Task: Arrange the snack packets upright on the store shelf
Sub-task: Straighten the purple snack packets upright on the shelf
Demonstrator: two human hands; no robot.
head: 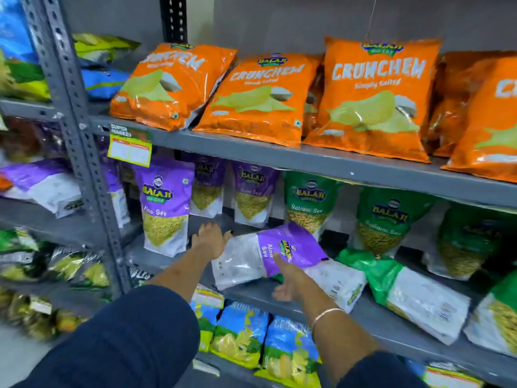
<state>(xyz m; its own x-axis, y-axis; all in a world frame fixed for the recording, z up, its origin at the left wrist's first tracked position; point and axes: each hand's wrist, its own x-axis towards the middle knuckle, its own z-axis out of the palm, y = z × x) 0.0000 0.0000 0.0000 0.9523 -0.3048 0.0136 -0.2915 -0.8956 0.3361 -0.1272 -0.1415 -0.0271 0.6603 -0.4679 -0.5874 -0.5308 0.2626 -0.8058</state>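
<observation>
Now we are reaching for the fallen purple packet (279, 252), lying on its side at the shelf's front, just right of the upright Aloo Sev packet (165, 204). Our left hand (209, 239), fingers spread, is nearing its white end; our right hand (291, 278), loosely open, is touching its lower edge. Gripping both ends should be helping us tip it upright without crushing it.

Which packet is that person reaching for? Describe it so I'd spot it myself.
Find the middle shelf, under the orange Crunchem bags. Between the two hands lies a purple Aloo Sev packet. Unlike the purple packets standing behind it, it is tipped on its side.
</observation>
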